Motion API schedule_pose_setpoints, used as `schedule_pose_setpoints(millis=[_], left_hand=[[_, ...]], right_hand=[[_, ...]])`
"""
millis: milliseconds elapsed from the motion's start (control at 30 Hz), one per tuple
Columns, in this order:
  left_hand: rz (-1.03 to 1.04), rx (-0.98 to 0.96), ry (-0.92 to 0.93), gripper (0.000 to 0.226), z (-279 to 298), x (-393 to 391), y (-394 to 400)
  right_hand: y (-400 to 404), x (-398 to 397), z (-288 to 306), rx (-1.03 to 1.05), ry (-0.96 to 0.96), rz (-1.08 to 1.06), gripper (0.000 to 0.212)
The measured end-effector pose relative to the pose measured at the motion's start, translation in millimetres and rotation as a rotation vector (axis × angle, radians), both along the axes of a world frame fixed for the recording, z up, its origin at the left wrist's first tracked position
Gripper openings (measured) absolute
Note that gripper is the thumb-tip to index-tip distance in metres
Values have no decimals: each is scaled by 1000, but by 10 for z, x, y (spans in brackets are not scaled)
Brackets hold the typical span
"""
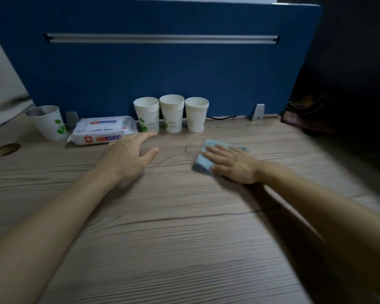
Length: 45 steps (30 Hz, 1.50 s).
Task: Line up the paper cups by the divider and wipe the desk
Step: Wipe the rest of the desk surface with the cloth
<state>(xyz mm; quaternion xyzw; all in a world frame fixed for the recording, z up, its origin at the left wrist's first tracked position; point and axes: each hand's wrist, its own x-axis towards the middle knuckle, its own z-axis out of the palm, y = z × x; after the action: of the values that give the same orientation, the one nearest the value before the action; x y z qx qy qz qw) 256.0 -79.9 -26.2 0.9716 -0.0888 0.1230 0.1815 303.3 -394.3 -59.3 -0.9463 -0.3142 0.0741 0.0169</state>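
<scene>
with three stacks of paper cups (171, 114) lined up against the blue divider (154, 69), we judge wiping is underway: our right hand (234, 164) presses flat, fingers spread, on the blue cloth (203, 162), left hand (127, 157) open, empty, so next sweep across the desk (173, 238).

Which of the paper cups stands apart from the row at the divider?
The single cup at the far left, beyond the wipes pack. The three cup stacks stand side by side; it stands alone.
</scene>
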Motion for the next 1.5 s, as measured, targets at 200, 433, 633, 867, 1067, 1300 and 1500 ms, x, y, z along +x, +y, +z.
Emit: schedule_pose_setpoints(millis=[200, 433, 633, 867, 1067, 1300, 1500], left_hand=[[25, 7, 10, 57, 95, -123, 186], [66, 18, -9, 48, 49, -221, 240], [45, 27, -12, 47, 99, -234, 236], [-47, -8, -6, 48, 109, -307, -168], [-279, 15, 76, 49, -77, -201, -1102], [-278, 103, 171, 52, -223, 81, -1814], [-182, 221, 244, 53, -305, 249, -1364]], right_hand=[[-268, 291, 66, -98, -9, -293, 59], [839, -116, 23, -7, 1, 51, 61], [169, -299, 147, 81, 116, 32, 52], [-208, -358, 347, 568, 118, -145, 39], [-770, -353, 356, 584, 23, -226, 39], [-1096, -452, 379, 573, -59, -242, 45], [-1047, -426, 346, 504, -36, -246, 38]])
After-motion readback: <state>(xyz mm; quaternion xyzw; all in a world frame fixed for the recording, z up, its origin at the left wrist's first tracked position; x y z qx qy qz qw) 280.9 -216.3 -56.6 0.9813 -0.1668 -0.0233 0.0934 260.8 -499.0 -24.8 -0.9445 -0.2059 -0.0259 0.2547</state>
